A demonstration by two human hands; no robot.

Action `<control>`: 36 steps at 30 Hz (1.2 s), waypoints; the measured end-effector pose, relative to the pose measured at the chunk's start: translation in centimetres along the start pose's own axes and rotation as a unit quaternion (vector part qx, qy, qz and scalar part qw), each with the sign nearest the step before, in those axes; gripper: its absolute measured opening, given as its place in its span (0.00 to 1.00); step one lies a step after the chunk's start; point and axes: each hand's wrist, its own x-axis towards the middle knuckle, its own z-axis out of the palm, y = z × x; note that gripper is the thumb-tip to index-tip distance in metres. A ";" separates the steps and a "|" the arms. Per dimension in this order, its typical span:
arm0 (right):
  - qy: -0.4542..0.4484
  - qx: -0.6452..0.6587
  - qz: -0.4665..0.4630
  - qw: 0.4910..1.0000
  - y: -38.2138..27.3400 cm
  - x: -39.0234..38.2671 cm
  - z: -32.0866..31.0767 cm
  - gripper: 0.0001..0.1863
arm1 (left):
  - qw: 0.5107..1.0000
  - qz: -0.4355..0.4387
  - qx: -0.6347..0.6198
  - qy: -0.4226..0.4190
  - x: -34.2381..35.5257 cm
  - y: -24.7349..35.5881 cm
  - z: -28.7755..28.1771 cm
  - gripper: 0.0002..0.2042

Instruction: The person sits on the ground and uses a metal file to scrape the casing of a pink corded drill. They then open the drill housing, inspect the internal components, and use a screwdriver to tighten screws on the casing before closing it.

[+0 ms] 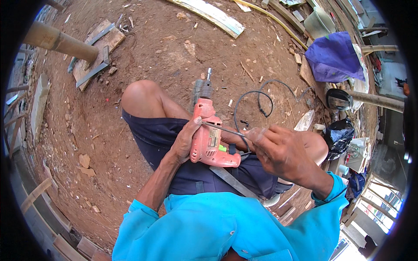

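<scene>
An orange electric drill (210, 135) lies across my lap with its grey chuck (201, 88) and short bit pointing away from me. My left hand (186, 139) wraps around the drill's body from the left. My right hand (278, 148) pinches a thin metal rod (223, 128) whose tip reaches the side of the drill near my left thumb. The drill's black cord (250, 101) loops over the ground past my right knee. A flat grey metal strip (234, 181) lies across my thigh under the drill.
Reddish dirt ground with wood scraps lies all around. A bamboo pole (61, 42) and boards with metal strips (96, 48) are at the upper left. A purple cloth (334, 56), a black bag (339, 135) and clutter stand at the right. A long plank (213, 15) lies ahead.
</scene>
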 end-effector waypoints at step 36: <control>0.068 0.026 -0.019 0.997 -0.6 1.4 -2.7 0.31 | 0.998 0.041 0.040 0.005 -0.1 0.1 0.7 0.39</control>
